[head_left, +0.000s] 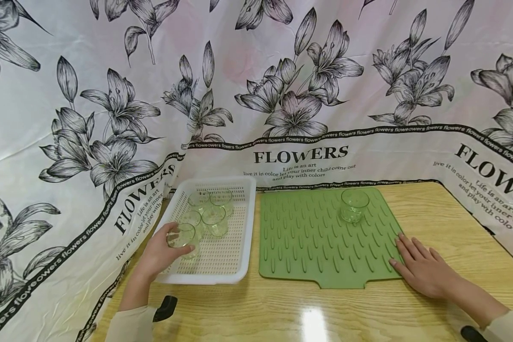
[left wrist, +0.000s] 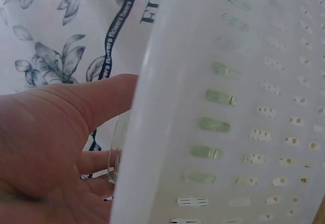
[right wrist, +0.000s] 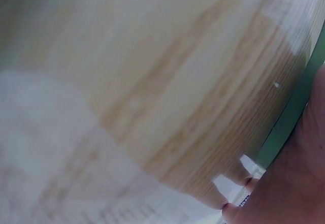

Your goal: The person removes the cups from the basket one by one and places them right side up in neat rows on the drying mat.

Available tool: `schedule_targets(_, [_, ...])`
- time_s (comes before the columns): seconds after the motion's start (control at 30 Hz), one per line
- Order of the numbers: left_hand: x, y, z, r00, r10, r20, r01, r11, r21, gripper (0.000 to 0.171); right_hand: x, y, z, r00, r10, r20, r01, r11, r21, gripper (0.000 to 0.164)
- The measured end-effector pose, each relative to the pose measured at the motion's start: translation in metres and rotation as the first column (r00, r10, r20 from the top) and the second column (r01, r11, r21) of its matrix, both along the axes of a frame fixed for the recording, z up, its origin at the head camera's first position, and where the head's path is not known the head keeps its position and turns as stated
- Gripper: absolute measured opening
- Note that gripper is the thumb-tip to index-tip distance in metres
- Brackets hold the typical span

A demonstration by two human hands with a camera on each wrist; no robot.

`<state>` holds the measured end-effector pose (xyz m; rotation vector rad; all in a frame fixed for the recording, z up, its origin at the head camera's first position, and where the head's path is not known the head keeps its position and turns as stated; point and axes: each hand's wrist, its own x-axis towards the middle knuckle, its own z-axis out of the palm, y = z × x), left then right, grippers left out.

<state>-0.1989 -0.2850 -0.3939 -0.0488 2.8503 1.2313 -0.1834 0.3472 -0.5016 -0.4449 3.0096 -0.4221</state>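
Observation:
In the head view my left hand (head_left: pixel 164 251) reaches over the left side of a white perforated basket (head_left: pixel 242 266). Its thumb and fingers grip the rim of a clear drinking glass (head_left: pixel 188 235) at the basket's near left. Several more clear glasses, one of them the middle glass (head_left: pixel 214 223), stand upright in the basket behind it. The left wrist view shows the left hand (left wrist: pixel 56 142) beyond the basket wall (left wrist: pixel 167 107), which hides most of the glass. My right hand (head_left: pixel 427 268) lies with fingers extended, fingertips touching the right edge of a green ridged mat (head_left: pixel 308 247).
One clear glass (head_left: pixel 354 209) stands upright on the mat's back right part. Mat and basket lie side by side on a wooden table (head_left: pixel 261 313). A floral-print cloth (head_left: pixel 222 118) hangs behind and along both sides. Light reflects off the table's front.

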Motion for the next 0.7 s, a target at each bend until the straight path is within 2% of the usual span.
schedule_targets(0.27, [0.0006,0.0018,0.0047,1.000,-0.013,-0.005,0.014,0.998,0.055,0.093,-0.0005,0.0006,-0.0004,1.000,-0.002,0.006,0.002,1.000,-0.002,0.074])
schedule_targets(0.5, [0.0021,0.0047,0.0081,1.000,-0.005,-0.005,0.005,0.996,0.093,0.098,0.0007,-0.0010,0.0014,1.000,-0.005,0.010,0.005,1.000,-0.004,0.074])
schedule_targets(0.7, [0.0026,0.0047,0.0081,1.000,-0.003,-0.009,0.005,0.987,0.162,0.100,0.0008,-0.0012,0.0025,1.000,-0.003,0.019,0.003,1.000,-0.011,0.074])
